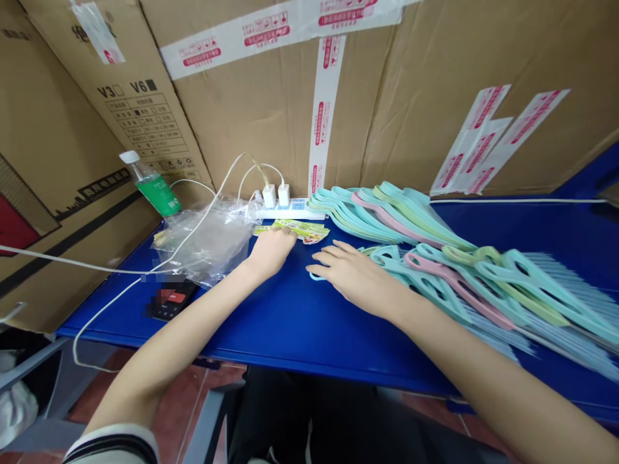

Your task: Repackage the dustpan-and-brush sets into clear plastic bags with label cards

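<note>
Resting left hand (271,252) on a small stack of printed yellow-green paper cards (300,231), fingers curled over their near edge; can't tell if it's pinching them. Right hand (355,277) is open, fingers spread and low, just beside the near end of a spread of pastel plastic loop-handled pieces (464,283), fingertips next to a small teal loop (313,276) on the tabletop. Exact item type unclear; their long ends blur into thin striped strips at right. Pieces are teal, pink and pale green, fanned in two overlapping rows: back row near the cardboard, front row running off to the right. Blue tabletop (290,341) carries it all, cards sitting between the hands and a white power strip (290,209) with two white plug adapters (276,195) and cables. Left of the cards: crumpled clear plastic bag (206,241), just beside a phone (171,298), partly pixelated. Behind the bag, a bottle with a green label (151,187) leans tilted against a cardboard box (145,109). Cardboard behind the tabletop carries white packing tape with red print (324,109). Striped sleeve cuff (113,444) at the left forearm; red tile floor (184,399) below.
</note>
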A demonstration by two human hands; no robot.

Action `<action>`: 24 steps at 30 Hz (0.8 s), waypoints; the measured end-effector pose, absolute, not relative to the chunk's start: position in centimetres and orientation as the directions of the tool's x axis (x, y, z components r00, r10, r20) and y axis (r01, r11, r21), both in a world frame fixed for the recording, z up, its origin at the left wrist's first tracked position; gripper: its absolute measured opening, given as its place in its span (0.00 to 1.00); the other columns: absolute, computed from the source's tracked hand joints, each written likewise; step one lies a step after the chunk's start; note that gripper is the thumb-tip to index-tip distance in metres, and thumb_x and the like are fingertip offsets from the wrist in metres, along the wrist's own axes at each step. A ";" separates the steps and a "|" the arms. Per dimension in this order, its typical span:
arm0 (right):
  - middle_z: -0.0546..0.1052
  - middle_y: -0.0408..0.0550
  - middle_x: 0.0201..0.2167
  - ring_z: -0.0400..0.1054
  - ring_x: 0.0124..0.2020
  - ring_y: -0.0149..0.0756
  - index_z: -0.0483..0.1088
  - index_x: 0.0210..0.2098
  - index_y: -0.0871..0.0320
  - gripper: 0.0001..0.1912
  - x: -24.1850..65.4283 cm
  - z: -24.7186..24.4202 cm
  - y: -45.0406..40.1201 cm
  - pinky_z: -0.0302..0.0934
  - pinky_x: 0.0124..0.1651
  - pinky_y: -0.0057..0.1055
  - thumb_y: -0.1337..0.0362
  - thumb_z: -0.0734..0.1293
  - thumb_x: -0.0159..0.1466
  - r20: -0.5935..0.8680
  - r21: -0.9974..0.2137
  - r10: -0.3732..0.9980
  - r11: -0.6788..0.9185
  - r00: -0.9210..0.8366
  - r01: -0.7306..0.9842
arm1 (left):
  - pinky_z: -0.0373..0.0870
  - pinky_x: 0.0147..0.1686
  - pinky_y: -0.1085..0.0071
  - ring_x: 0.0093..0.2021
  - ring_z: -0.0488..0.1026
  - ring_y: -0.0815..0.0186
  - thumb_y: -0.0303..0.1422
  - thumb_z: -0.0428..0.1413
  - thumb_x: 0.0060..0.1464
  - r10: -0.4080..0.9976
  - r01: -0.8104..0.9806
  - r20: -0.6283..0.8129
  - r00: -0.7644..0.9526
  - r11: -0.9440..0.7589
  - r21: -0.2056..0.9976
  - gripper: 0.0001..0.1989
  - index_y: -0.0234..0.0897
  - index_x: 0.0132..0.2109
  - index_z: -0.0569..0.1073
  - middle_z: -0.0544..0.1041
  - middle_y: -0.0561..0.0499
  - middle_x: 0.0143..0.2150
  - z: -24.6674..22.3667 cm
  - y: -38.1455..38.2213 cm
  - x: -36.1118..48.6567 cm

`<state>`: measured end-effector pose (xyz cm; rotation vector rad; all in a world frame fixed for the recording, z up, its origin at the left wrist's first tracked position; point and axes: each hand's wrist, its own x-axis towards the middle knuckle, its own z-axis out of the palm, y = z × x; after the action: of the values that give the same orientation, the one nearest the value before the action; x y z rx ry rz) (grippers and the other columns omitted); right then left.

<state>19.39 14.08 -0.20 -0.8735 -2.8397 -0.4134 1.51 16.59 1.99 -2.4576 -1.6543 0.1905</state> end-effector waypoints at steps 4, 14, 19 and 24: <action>0.80 0.56 0.43 0.74 0.46 0.44 0.74 0.46 0.60 0.18 19.2 -0.5 14.3 0.64 0.55 0.44 0.79 0.61 0.61 0.221 0.177 0.554 0.787 -0.803 0.591 | 0.72 0.42 0.66 0.42 0.77 0.57 0.33 0.55 0.61 0.856 0.855 -0.090 0.508 -0.514 -0.062 0.09 0.33 0.45 0.74 0.76 0.44 0.41 1.4 14.9 1.6; 0.72 0.56 0.58 0.67 0.58 0.50 0.65 0.60 0.58 0.26 26.0 4.4 11.6 0.63 0.58 0.51 0.51 0.56 0.69 0.480 -0.185 0.705 0.664 -0.523 0.725 | 0.71 0.44 0.66 0.43 0.74 0.59 0.30 0.54 0.62 0.765 0.757 -0.063 0.641 -0.616 0.216 0.06 0.35 0.46 0.70 0.71 0.47 0.41 0.0 16.5 2.2; 0.75 0.62 0.55 0.64 0.60 0.62 0.72 0.53 0.56 0.41 33.8 1.7 10.1 0.60 0.58 0.62 0.32 0.50 0.61 0.435 -0.173 0.875 0.311 -0.211 0.934 | 0.70 0.46 0.65 0.45 0.73 0.59 0.28 0.53 0.62 0.753 0.741 -0.056 0.655 -0.626 0.244 0.05 0.36 0.45 0.69 0.70 0.47 0.43 -0.1 16.9 2.4; 0.67 0.60 0.63 0.56 0.66 0.51 0.63 0.63 0.57 0.37 36.8 -1.9 9.1 0.58 0.63 0.53 0.41 0.49 0.66 0.324 -0.217 0.904 0.358 -0.279 0.908 | 0.70 0.45 0.65 0.43 0.73 0.59 0.28 0.54 0.61 0.747 0.734 -0.053 0.663 -0.635 0.241 0.05 0.35 0.44 0.70 0.70 0.47 0.43 0.1 17.1 3.4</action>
<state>36.79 9.07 -1.88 -1.5846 -2.2364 -0.0146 3.41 17.13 0.12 -3.0818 -1.3976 -0.0883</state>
